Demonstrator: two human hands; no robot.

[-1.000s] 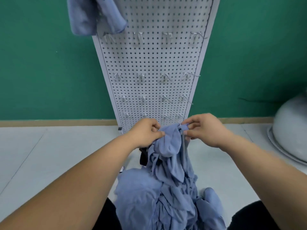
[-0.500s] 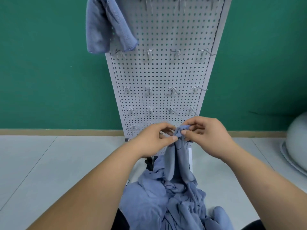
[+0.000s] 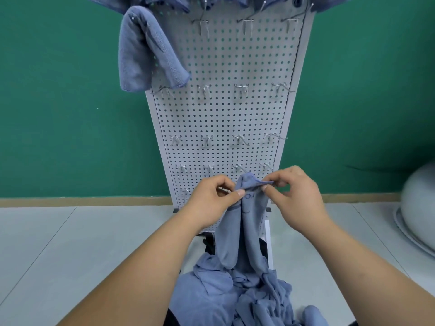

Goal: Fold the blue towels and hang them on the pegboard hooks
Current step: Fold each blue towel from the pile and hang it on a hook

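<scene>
You are pinching the blue towel (image 3: 243, 231) at lower centre, left hand (image 3: 210, 203) and right hand (image 3: 297, 196) side by side on its top edge; it is hanging lengthwise down into the pile (image 3: 226, 295) at bottom centre.

Hands: my left hand (image 3: 213, 203) and right hand (image 3: 294, 196) pinch a towel (image 3: 244, 222) edge.
Pegboard (image 3: 226, 114): I see one hung towel (image 3: 143, 52).

Green wall (image 3: 70, 102), tan skirting (image 3: 82, 200), pale floor (image 3: 58, 243)
</scene>
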